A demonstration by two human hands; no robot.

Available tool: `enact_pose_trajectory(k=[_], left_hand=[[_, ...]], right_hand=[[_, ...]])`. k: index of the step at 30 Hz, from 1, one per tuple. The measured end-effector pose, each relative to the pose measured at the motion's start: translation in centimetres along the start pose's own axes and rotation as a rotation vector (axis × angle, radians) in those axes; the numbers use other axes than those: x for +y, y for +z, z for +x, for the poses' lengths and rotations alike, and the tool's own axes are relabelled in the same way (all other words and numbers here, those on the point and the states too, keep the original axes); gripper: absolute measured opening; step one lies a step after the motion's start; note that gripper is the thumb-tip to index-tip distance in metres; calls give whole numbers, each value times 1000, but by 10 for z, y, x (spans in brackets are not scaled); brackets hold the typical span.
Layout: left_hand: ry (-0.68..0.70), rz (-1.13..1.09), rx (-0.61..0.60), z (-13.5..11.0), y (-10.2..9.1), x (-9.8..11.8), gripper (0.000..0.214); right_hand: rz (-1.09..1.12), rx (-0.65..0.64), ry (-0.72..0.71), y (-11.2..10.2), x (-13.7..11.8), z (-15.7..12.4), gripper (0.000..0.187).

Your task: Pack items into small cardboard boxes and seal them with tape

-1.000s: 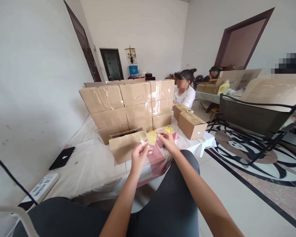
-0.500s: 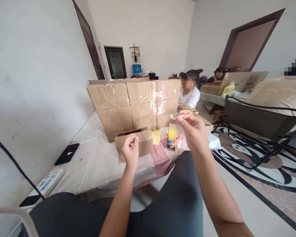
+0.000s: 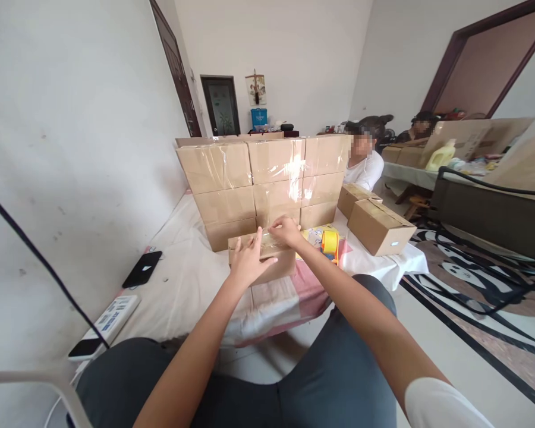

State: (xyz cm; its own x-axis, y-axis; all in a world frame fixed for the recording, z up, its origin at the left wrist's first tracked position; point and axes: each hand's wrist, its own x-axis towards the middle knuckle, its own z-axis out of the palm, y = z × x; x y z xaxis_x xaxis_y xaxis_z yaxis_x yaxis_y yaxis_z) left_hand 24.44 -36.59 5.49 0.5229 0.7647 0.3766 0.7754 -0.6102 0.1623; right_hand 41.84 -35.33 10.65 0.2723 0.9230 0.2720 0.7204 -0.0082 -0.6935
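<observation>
A small cardboard box (image 3: 279,265) stands on the cloth-covered table in front of me, its top flaps down. My left hand (image 3: 246,260) lies with spread fingers on the left part of its top and front edge. At the top's right part, my right hand (image 3: 287,229) has its fingers pinched on a strip of clear tape (image 3: 268,236), which lies against the box top; its far end is hidden by my fingers. To the right of the box is a yellow and orange tape dispenser (image 3: 330,242).
Behind the box rises a stack of taped cardboard boxes (image 3: 274,172). Two more closed boxes (image 3: 378,226) are at the right. A black phone (image 3: 142,269) and a white power strip (image 3: 109,324) lie on the left. A person in white (image 3: 365,169) sits beyond the stack.
My right hand has moved left and down with the tape strip onto the box top. My left hand has opened from a pinch and rests on the box, whose raised flap is now down.
</observation>
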Motion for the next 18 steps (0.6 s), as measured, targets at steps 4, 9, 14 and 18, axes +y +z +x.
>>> enact_pose_trajectory(k=[4,9,14,18], left_hand=[[65,30,43,-2,9,-3,88],[126,47,99,-1,18,-8,52],[245,-75,160,-2,19,-12,46],[307,-124,175,-3,25,-14,42]], right_hand=[[-87,-51,1,17,17,9,5],[-220,6,2,21,18,6,19],[-270,345,38,-4,50,7,54],[-204,549,169,-53,123,-4,31]])
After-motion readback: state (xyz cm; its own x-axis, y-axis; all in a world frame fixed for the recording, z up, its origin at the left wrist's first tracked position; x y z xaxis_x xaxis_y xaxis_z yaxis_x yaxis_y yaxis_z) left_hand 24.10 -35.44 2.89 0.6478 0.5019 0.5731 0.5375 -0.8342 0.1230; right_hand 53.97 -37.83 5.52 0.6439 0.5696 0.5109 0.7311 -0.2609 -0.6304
